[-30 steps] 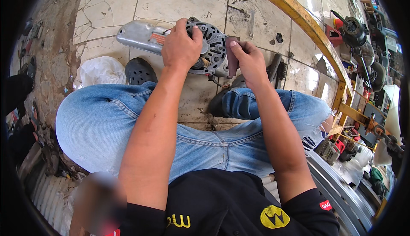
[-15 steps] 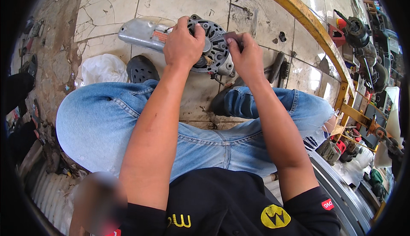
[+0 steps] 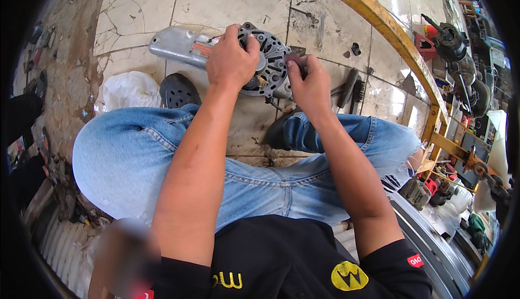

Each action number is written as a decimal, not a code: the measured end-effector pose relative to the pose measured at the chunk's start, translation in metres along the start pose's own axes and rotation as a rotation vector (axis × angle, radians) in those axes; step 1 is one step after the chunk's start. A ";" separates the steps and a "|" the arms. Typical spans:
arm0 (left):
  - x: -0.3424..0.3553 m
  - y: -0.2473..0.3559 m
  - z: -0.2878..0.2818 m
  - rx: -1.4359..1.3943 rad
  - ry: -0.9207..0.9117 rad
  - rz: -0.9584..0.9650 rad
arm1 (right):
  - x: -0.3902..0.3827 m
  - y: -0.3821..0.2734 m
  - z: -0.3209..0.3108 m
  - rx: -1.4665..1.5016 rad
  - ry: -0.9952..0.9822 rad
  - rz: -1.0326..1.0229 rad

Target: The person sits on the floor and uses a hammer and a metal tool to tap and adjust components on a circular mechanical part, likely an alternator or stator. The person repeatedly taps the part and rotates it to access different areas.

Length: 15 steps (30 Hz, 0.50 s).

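Head camera view: at the left, we see a white plastic bag beside a dark shoe. Ahead of both lies a silver metal cover, its right end hidden behind the left hand.

Left hand: the fingers grasp the left side of a round, slotted metal housing, thumb over its face. We locate the housing between the two hands, ahead of the knees; we cannot tell what supports it.

Right hand: thumb and fingers pinch a small brown strip at the right edge of the housing. We judge the step in hand to be working the strip along that edge while the left hand braces. In our judgement, the next move calls for a firm left grip and light, even pressure at the right.

Further right, we note a brush near a yellow metal frame.

Markings, left to right: the cover carries an orange-red label, its print too small for us to read. The black shirt shows yellow stitched lettering, partly hidden, then a round yellow emblem. A red tag with white letters marks the right sleeve.
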State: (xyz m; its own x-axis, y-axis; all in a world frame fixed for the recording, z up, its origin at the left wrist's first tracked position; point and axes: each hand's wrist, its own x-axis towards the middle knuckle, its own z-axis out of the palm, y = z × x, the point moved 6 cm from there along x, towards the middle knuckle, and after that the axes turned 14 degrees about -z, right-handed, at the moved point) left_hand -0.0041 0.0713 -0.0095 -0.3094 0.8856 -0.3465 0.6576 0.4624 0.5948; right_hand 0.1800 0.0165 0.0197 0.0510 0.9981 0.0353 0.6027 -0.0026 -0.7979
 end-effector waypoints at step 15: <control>0.003 0.004 0.003 -0.015 -0.026 0.033 | 0.050 0.011 -0.011 -0.148 0.202 -0.086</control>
State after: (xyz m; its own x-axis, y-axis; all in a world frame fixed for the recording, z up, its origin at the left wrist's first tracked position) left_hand -0.0002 0.0753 -0.0097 -0.2695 0.8989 -0.3456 0.6564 0.4340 0.6171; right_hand 0.1975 0.0655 0.0193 0.1433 0.9625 0.2301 0.7211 0.0577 -0.6905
